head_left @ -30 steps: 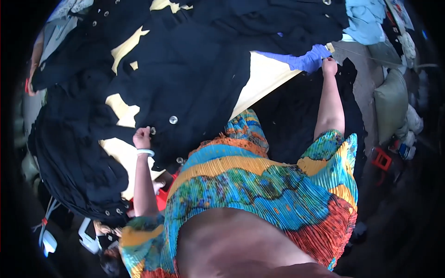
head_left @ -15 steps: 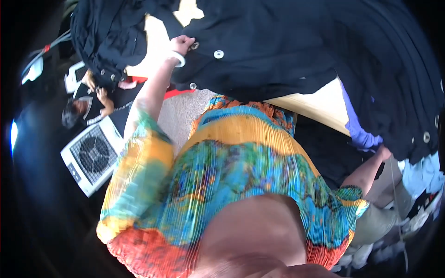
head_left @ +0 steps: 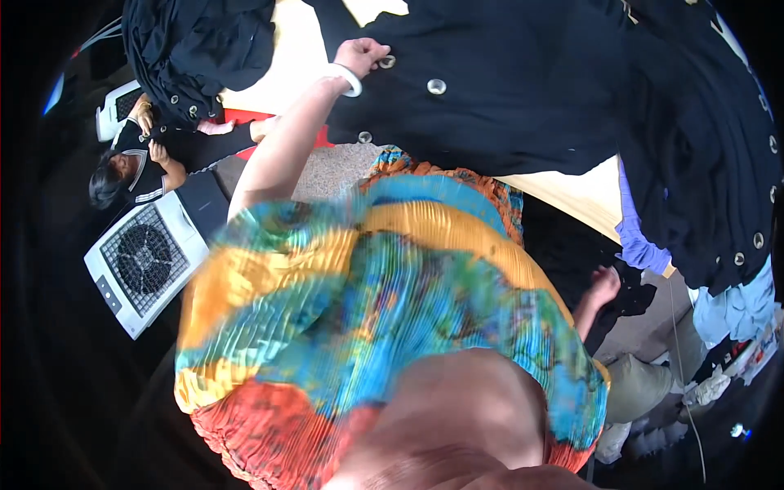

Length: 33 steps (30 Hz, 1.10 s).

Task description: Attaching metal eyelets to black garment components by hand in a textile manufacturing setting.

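A large black cloth with pale round pieces, like buttons or eyelets, covers most of a light wooden table. My left hand, with a white bangle at the wrist, rests on it at the upper middle. Its fingers are pinched together at the cloth, right beside one round piece. Another such piece lies a little to the right. My right hand is off the table on the right, curled closed, with nothing visible in it. Near it, a purple cloth hangs over the table edge under the black one.
The bare table edge shows in front of me. At left, a person handles dark cloth beside a white-framed fan unit. More black cloth is heaped at far left. Light blue cloth and a cord hang at right.
My right hand has let go of the cloth edge at the right and drawn back toward me. My left hand still pinches near the round piece, now farther right and higher in view.
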Each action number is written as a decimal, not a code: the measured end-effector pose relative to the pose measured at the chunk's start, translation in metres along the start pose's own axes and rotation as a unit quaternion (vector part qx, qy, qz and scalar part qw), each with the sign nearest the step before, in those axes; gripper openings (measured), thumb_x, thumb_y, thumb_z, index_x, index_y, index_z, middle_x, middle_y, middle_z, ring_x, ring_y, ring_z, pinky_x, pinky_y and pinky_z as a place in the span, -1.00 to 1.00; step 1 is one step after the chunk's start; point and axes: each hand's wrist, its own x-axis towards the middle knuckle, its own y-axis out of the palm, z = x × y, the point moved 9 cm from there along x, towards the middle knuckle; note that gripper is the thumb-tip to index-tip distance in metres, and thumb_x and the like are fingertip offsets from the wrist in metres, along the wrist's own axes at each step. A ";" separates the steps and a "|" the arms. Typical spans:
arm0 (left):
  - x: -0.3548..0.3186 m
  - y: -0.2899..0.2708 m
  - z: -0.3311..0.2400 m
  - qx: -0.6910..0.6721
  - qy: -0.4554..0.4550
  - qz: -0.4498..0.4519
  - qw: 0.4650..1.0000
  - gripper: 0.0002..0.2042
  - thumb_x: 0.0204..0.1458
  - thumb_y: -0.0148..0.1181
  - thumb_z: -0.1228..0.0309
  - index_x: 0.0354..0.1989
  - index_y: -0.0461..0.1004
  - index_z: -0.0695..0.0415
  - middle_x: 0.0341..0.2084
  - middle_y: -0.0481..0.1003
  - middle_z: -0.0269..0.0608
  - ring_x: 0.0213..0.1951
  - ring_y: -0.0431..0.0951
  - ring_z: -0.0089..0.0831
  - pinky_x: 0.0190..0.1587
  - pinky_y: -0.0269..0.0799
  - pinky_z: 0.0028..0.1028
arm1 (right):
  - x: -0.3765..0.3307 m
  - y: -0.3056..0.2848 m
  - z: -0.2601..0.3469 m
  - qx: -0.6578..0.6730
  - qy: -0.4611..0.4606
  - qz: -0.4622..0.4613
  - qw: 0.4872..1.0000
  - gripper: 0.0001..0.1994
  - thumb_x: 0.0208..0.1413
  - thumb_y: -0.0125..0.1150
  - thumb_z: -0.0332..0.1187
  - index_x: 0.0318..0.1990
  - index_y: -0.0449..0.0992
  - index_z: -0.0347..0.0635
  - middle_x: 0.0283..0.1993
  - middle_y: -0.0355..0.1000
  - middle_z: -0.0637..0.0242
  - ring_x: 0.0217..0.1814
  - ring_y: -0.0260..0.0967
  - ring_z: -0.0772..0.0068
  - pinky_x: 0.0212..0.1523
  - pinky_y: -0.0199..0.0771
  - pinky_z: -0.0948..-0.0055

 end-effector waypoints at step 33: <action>-0.005 -0.009 -0.058 0.067 0.330 0.032 0.941 -0.80 -0.21 0.16 0.29 -0.63 0.43 0.17 -0.66 0.39 -0.19 -0.57 0.43 -0.29 -0.49 0.32 -0.43 | -0.361 0.426 0.269 -0.253 -0.491 0.312 0.773 -0.83 -0.11 0.03 -0.28 -0.33 0.43 -0.06 -0.44 0.34 0.26 -0.41 0.34 0.23 -0.39 0.36 0.32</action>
